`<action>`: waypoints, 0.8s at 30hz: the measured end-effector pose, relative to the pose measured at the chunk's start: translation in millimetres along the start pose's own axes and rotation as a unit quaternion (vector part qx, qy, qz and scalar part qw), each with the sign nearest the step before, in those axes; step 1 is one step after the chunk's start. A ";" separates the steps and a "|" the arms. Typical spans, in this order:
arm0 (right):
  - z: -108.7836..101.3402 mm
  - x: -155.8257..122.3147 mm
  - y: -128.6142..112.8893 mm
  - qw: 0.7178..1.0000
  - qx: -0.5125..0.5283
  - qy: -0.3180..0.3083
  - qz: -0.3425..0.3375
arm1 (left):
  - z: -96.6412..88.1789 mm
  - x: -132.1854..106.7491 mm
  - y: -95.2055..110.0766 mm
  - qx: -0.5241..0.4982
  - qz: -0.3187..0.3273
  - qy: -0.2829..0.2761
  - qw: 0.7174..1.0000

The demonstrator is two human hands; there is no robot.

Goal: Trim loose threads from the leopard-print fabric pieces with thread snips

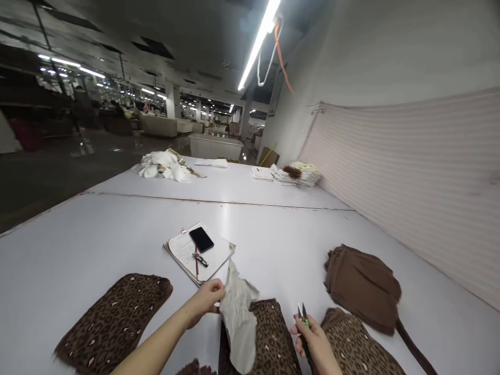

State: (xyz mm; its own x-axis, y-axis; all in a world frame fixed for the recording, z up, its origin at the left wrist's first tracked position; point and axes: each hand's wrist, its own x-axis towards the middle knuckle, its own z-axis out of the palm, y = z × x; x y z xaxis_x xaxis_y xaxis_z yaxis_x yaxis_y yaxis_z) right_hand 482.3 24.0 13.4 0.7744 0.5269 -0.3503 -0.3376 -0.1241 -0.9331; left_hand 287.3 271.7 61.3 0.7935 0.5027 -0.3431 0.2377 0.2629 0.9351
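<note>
Pinched in my left hand (211, 297) is the edge of a pale grey-white crumpled sheet (239, 317), paper or thin cloth. It hangs over a leopard-print fabric stack (273, 333) in front of me. My right hand (314, 341) is closed around small thread snips (303, 315) with a green part, their two points upward and slightly apart. Close to that hand, on its right, lies another leopard-print stack (357, 344). A third leopard-print piece (117, 317) rests to the left of my left forearm. Part of a dark scalloped scrap (196, 369) shows at the bottom edge.
A paper pad (219, 260) on the white table (273, 234) carries a black phone (201, 239), a red pen (197, 268) and a small metal tool (200, 259). Plain brown fabric (361, 286) is stacked at right. White cloth (166, 165) and folded stacks (299, 174) lie farther back.
</note>
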 end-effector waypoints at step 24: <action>-266.4 -93.9 -66.3 0.990 0.139 0.011 -0.001 | 180.5 -92.6 63.7 -0.050 0.045 0.256 0.964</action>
State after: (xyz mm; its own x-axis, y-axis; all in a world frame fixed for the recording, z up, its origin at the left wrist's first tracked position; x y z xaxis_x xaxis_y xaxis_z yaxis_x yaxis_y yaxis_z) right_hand 574.4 -241.2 86.4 0.7851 0.5089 -0.3531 -0.4685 0.1149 -0.8760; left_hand 330.1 93.3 168.7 0.4223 0.8607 -0.2844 0.1065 0.2644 0.9585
